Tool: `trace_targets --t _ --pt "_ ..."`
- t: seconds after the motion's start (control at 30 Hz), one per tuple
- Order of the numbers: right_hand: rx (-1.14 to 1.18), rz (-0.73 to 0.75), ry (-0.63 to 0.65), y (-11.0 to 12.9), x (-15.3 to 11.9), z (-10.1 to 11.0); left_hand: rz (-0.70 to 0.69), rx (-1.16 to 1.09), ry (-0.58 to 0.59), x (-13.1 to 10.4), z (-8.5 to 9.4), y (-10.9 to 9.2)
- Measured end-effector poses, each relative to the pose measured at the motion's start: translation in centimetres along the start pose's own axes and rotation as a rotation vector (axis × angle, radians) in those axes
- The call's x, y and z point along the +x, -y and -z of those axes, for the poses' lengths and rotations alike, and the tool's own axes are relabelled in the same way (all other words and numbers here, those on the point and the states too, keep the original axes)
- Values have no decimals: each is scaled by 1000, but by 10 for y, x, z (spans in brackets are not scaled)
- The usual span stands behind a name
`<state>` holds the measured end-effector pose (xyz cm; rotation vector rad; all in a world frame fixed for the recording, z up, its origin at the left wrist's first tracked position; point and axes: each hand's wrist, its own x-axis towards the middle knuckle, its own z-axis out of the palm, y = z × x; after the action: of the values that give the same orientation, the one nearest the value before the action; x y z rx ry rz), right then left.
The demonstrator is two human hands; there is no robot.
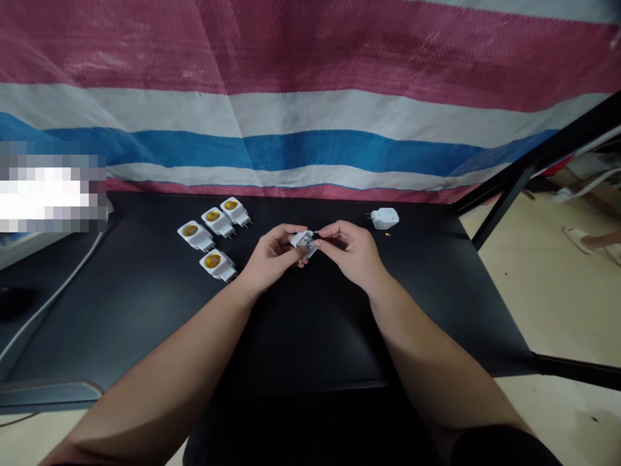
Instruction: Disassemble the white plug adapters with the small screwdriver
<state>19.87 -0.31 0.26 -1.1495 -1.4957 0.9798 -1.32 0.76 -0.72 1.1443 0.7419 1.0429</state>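
Observation:
My left hand (272,257) is closed around a white plug housing (305,242), tilted, with its hollow inner side partly showing. My right hand (353,251) meets it from the right, thumb and index finger pinched at the housing's edge on what looks like a small metal pin (316,233); fingertips hide most of it. To the left lie several white two-pin plug-in sockets (213,217) with round gold-coloured recesses. Beyond my right hand, another white plug housing (385,218) rests with its pins pointing left. A tiny brass-coloured piece (387,234) lies just below it.
The black tabletop (310,330) backs onto a striped plastic sheet (310,149). A white cable (58,288) runs along the left side. Black metal frame bars (504,207) stand at the right edge. Part of another person's foot (589,243) shows on the floor at far right.

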Motion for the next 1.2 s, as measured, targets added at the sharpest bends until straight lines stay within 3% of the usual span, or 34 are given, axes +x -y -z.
trace_targets --t 0.3,0.5,0.73,0.9,1.07,1.2 --pt "102 -24 77 -1 3 0 11 -52 18 0 0 -1" --pt "334 -207 218 4 6 3 91 -115 69 -2 -1 -8" --pt "286 -162 205 2 5 2 28 -20 115 -2 1 -5" --pt "66 -49 150 0 2 -1 -48 166 37 0 3 3" --pt "-490 244 38 2 5 13 -64 362 -24 1 8 4" --pt "-705 243 102 -8 7 22 -71 513 -58 1 10 1"
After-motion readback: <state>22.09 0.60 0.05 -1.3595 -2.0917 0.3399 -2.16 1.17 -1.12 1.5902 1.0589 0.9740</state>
